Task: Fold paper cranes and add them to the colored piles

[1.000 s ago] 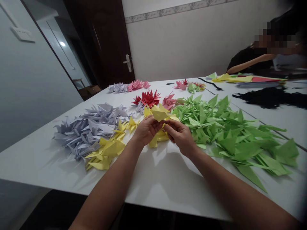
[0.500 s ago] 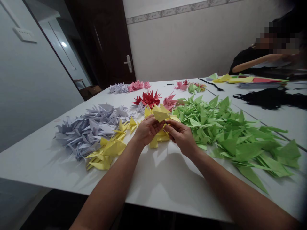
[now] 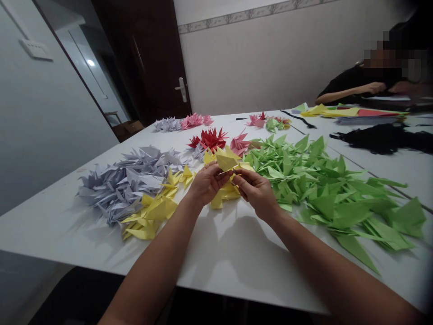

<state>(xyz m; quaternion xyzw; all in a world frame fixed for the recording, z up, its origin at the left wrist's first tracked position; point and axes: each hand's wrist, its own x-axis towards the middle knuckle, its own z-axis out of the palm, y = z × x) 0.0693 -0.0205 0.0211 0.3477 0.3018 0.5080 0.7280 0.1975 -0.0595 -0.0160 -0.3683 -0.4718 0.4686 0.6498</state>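
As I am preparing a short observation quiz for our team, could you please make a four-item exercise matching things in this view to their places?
1. yellow origami piece
2. large green origami pile
3. large pale lilac origami pile
4. dark door

A. on the table, right of the hands
B. beyond the table, bearing a metal handle
C. held up where the left hand and right hand meet
D. on the table, left of the hands

Pairs: 1-C, 2-A, 3-D, 4-B
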